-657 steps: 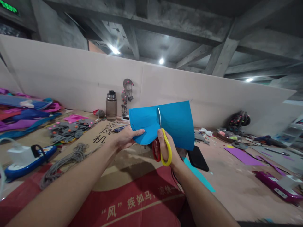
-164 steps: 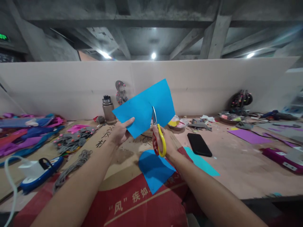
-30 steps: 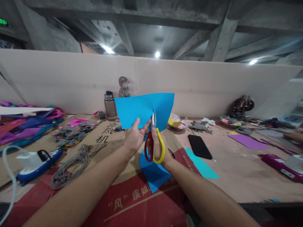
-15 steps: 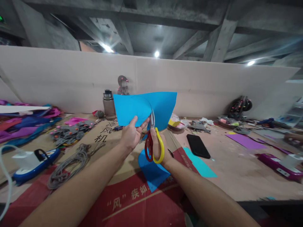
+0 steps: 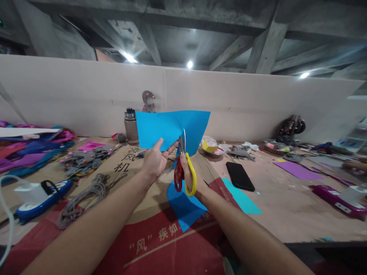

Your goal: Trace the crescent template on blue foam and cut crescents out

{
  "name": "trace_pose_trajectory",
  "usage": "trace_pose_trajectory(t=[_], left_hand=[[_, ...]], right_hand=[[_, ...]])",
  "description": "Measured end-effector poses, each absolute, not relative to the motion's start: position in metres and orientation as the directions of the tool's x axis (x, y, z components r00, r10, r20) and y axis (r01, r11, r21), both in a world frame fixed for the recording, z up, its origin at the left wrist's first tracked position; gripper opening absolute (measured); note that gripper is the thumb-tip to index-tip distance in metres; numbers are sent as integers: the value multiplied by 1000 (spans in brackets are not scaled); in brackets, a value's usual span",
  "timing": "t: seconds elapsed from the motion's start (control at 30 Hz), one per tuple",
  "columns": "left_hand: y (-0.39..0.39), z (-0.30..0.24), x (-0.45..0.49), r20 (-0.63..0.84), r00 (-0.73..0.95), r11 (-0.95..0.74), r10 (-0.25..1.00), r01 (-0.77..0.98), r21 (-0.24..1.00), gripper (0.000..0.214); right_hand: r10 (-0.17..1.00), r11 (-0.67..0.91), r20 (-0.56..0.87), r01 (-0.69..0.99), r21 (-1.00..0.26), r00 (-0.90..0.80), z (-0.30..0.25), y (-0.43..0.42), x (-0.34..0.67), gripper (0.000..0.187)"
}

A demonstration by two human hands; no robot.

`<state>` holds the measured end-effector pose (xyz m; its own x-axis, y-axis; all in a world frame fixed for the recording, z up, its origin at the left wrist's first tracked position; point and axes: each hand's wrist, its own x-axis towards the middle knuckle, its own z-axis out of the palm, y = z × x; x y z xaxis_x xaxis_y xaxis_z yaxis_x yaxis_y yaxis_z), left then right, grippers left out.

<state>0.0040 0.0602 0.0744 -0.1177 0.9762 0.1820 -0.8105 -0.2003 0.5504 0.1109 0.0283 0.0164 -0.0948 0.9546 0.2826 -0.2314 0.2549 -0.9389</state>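
A blue sheet of paper (image 5: 155, 126) with a faint curved line drawn on it is held up in front of me. My left hand (image 5: 156, 158) pinches its lower edge, thumb on the near face and fingers behind. In my right hand (image 5: 185, 172) are scissors (image 5: 191, 179) with one red and one yellow handle loop. Their blades point upward and are parted around the sheet, where a cut runs near the drawn curve. Below my hands, another blue paper piece (image 5: 186, 208) with a rounded end lies on the red and brown cardboard (image 5: 149, 214).
A black phone (image 5: 240, 176) and a turquoise paper strip (image 5: 243, 196) lie to the right. Behind stand a bottle (image 5: 131, 126) and a bowl of scraps (image 5: 213, 149). Coiled grey cord (image 5: 86, 200) and a blue power strip (image 5: 43, 202) are on the left. Another person's hand (image 5: 354, 166) shows far right.
The blue sheet, both hands and the scissors have shifted slightly left. The scissor blades look more widely parted, and the loops are further apart.
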Motion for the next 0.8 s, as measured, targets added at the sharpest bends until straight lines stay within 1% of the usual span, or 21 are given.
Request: trace_pose_trajectory(t=[0.13, 0.27, 0.47, 0.6, 0.8], left_hand=[[69, 74, -3, 177, -116, -202, 977, -762, 616, 33], [74, 72, -6, 225, -121, -242, 967, -718, 653, 37], [70, 68, 0, 316, -181, -353, 931, -661, 662, 39], [66, 69, 4, 345, -205, -392, 916, -644, 657, 41], [66, 73, 0, 291, -182, -338, 939, -639, 691, 41]], right_hand=[[972, 141, 185, -270, -953, -144, 13, 33, 111, 57], [978, 87, 133, -269, -959, -159, 13, 32, 113, 61], [972, 99, 155, -292, -951, -175, 13, 29, 108, 61], [971, 89, 143, -266, -960, -191, 14, 27, 106, 60], [960, 82, 138, -225, -971, -243, 12, 28, 110, 56]])
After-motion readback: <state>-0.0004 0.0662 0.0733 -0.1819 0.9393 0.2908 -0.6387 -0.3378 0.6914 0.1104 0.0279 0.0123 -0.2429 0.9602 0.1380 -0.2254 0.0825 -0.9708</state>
